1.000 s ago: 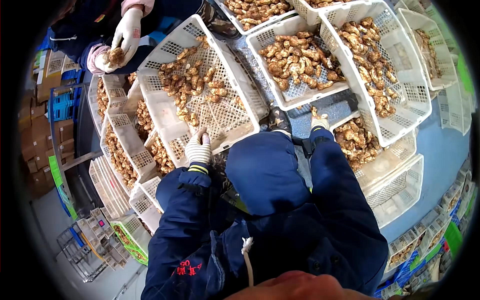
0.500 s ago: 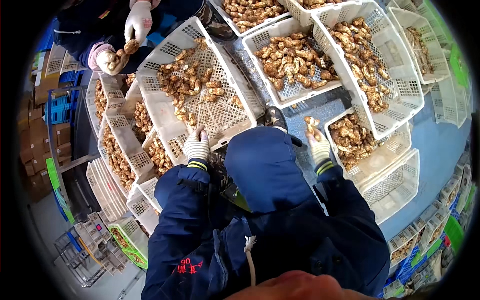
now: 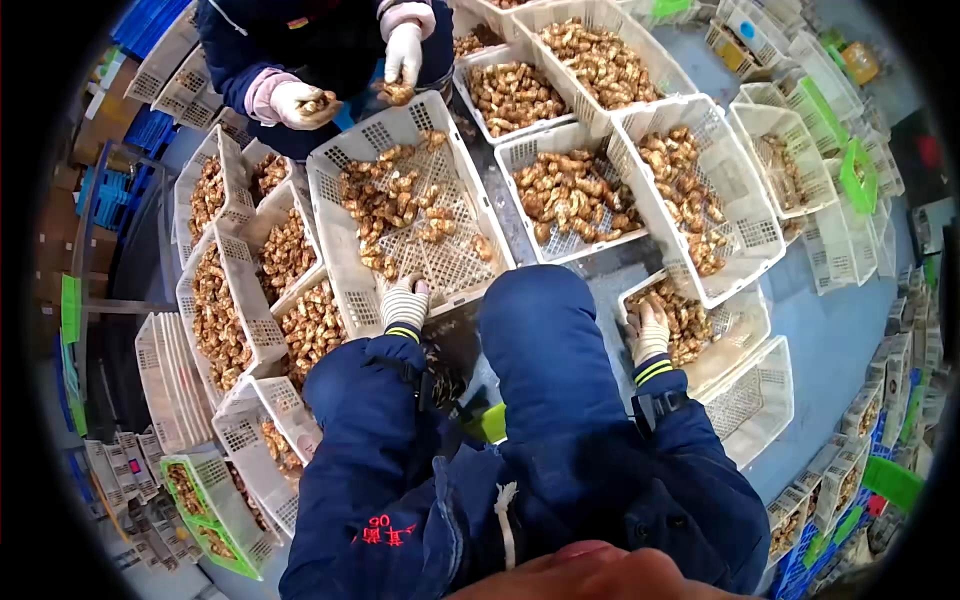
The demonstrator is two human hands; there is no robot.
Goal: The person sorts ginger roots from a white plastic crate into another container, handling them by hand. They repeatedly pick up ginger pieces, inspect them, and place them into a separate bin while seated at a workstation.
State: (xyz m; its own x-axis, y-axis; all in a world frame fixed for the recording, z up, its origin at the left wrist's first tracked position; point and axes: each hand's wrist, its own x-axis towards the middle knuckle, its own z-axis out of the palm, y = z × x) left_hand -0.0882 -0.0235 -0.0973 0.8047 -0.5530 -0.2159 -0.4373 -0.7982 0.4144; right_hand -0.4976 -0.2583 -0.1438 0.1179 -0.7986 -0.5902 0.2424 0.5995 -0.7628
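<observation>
My left hand (image 3: 405, 303), in a white striped glove, reaches over the near wall of a large white slatted crate (image 3: 465, 292). Its bent fingers are close to the nearest mushrooms (image 3: 378, 262) in there; what they hold, if anything, is hidden. At the right, my right hand (image 3: 650, 332), gloved the same way, is at the left side of a lower white crate (image 3: 735, 335). The fingers curl down beside its brown and cream mushrooms (image 3: 683, 322), and I cannot make out what is in them.
Across from me a co-worker's gloved hands (image 3: 305, 106) hold mushrooms above the far side of the large crate. Filled crates stand at left (image 3: 262, 325) and far right (image 3: 740, 240). An unfilled crate (image 3: 757, 400) adjoins the lower right one.
My right hand has gone from holding up a mushroom to down at the lower right crate. My left hand stays at the large crate's near wall. The co-worker's hands have moved apart.
</observation>
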